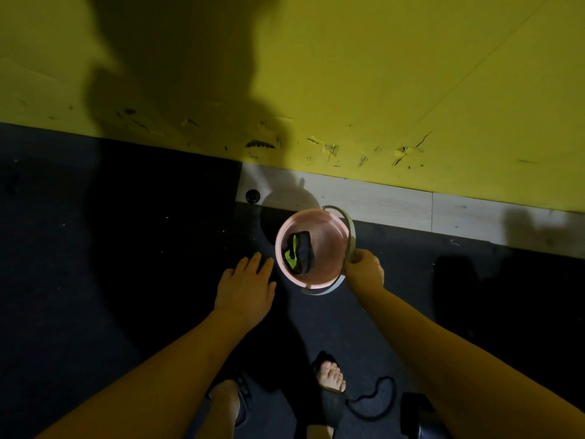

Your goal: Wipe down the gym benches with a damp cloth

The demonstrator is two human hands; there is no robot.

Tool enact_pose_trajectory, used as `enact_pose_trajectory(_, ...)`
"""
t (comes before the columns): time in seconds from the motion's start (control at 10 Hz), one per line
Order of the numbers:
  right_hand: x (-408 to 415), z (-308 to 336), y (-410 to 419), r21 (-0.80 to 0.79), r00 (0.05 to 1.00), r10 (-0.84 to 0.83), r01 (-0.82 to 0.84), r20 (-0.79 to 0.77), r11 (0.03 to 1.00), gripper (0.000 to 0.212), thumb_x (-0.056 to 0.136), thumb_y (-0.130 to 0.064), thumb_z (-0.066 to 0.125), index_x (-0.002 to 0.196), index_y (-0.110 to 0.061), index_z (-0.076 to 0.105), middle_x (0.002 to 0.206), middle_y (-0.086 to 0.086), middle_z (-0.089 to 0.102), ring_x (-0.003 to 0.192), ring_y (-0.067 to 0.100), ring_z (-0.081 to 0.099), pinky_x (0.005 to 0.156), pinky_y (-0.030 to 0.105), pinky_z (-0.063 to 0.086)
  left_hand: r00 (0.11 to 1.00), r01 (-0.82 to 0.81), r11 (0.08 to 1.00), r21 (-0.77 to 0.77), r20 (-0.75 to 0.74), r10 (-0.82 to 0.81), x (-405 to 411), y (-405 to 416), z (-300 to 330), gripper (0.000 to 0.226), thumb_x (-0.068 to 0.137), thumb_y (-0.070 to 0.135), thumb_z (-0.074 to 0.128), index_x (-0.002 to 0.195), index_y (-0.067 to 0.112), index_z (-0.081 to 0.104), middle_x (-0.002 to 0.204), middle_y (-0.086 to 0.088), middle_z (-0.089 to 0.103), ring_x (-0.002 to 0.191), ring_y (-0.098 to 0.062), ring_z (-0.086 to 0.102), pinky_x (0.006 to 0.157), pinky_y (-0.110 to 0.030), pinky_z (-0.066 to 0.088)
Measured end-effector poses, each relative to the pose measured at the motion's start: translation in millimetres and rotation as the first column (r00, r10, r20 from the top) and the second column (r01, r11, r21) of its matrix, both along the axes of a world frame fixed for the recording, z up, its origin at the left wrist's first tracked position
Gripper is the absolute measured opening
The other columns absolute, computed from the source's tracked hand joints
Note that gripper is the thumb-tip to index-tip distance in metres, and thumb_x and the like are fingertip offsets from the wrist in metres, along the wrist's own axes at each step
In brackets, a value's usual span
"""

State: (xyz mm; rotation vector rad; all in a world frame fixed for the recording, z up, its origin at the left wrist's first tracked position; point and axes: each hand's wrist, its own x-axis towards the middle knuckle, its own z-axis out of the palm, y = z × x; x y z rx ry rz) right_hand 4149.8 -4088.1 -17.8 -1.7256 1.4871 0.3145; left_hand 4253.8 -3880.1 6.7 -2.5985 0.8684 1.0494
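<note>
A pink bucket (326, 239) is seen from straight above, near the foot of a yellow wall. Inside it, against the left side, lies a dark cloth with a bright green patch (299, 253). My right hand (364, 269) is closed around the bucket's pale handle (349, 231) at its right rim. My left hand (245, 288) hovers just left of the bucket with flat, spread fingers and holds nothing. No bench is in view.
The scuffed yellow wall (380, 90) fills the upper half, with a pale strip of flooring (380, 198) along its base. Dark rubber floor (95, 248) lies below. My sandalled feet (330, 380) stand near the bottom, beside a loose black cord (380, 400).
</note>
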Motion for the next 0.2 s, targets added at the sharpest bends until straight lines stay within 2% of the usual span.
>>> enact_pose_trajectory(0.1,-10,9,-7,-0.034,1.0,0.005,-0.006,-0.01,0.999,0.029,0.093,-0.023,0.072,0.119,-0.011,0.067,0.109,0.013,0.072,0.1,0.033,0.071,0.077,0.04,0.057,1.0,-0.002,0.999,-0.038,0.019,0.002,-9,0,10,0.061,0.106,0.051,0.033,0.162,0.029,0.018,0.17,-0.004,0.016,0.155,-0.027,0.019,0.12,-0.047,0.029)
enact_pose_trajectory(0.2,-16,35,-8,-0.052,0.999,0.05,-0.049,0.018,0.997,0.043,0.093,-0.015,0.07,0.134,-0.009,0.061,0.126,0.016,0.067,0.107,0.034,0.067,0.078,0.038,0.052,0.998,-0.042,0.997,-0.058,0.051,0.045,-17,-3,31,0.062,0.106,0.051,0.034,0.162,0.03,0.018,0.17,-0.003,0.017,0.155,-0.027,0.02,0.12,-0.047,0.029)
